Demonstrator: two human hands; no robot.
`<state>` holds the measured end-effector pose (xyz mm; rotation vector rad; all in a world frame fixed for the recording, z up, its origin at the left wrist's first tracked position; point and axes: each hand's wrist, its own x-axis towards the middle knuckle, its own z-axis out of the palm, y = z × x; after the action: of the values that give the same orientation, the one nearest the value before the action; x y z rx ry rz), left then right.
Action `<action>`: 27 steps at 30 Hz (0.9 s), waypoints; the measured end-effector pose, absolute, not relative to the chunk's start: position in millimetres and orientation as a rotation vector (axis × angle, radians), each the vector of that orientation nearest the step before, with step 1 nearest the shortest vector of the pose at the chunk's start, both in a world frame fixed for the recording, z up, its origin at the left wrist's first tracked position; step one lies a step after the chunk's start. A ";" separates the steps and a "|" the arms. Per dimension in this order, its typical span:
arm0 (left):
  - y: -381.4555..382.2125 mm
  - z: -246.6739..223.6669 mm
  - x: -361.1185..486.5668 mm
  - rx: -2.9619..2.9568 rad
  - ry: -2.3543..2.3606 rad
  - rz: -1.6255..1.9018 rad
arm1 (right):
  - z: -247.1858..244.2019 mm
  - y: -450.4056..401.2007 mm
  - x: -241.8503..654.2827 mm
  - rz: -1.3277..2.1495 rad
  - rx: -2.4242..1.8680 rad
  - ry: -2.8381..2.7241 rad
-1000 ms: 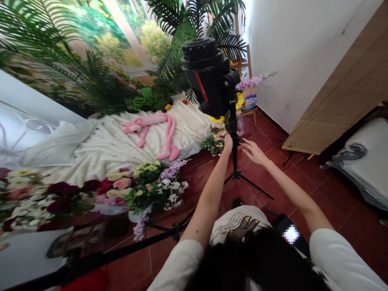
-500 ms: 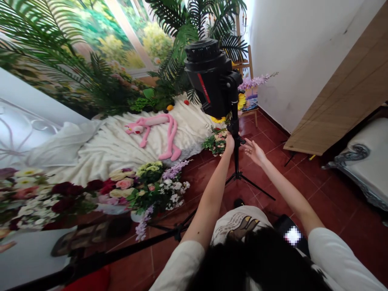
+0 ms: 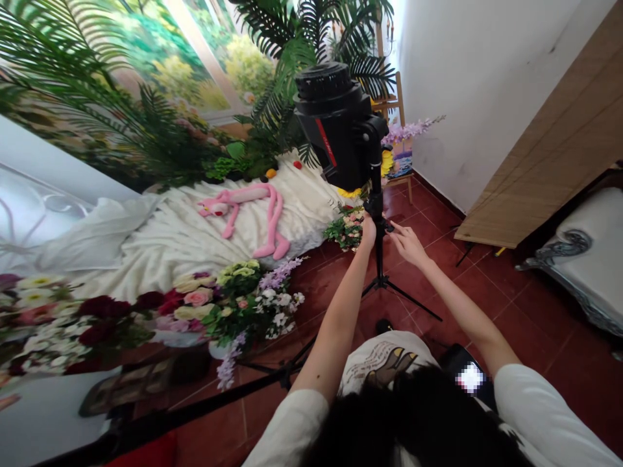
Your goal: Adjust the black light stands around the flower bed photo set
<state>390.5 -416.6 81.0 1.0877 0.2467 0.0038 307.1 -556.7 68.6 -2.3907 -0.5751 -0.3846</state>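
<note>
A black studio light (image 3: 335, 130) with a red stripe sits at the top of a black light stand (image 3: 379, 259), whose legs are spread on the floor. My left hand (image 3: 368, 231) is closed round the stand's column just below the light; the column hides part of its fingers. From the other side, my right hand (image 3: 406, 243) reaches the small locking knob (image 3: 388, 227) on the column, thumb and forefinger pinched at it.
A pink plush panther (image 3: 265, 194) lies on a white draped cloth (image 3: 160, 240). Artificial flowers (image 3: 199, 298) line its front. Another stand's black pole (image 3: 195, 408) crosses the lower left. Another person's fingers (image 3: 7, 401) show at the left edge. A wooden panel (image 3: 540, 136) and white sofa (image 3: 598, 240) stand right.
My right hand has moved slightly left to the knob, and its spread fingers have come together there. My left hand stays on the column. The view has shifted slightly.
</note>
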 end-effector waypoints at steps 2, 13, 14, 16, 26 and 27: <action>-416.5 80.0 391.5 1.067 0.212 0.016 | 66.4 -557.9 308.8 -0.378 -2.383 -0.579; -414.1 77.9 390.2 1.130 0.170 0.042 | 57.8 -540.3 315.6 -0.462 -2.082 -0.326; -413.7 78.3 389.1 1.136 0.171 0.047 | 57.5 -536.7 314.9 -0.484 -2.056 -0.278; -413.2 79.5 386.3 1.148 0.176 0.046 | 56.9 -529.5 313.6 -0.509 -2.005 -0.180; -415.6 84.6 386.5 1.096 0.193 -0.023 | 60.6 -514.7 314.8 -0.444 -1.871 0.097; -416.1 84.5 386.6 1.094 0.200 -0.032 | 60.1 -515.8 313.9 -0.432 -1.863 0.087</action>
<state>386.6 -416.1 84.5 1.0937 0.1998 -0.0323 313.9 -515.8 60.1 -1.8632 0.0868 -0.4322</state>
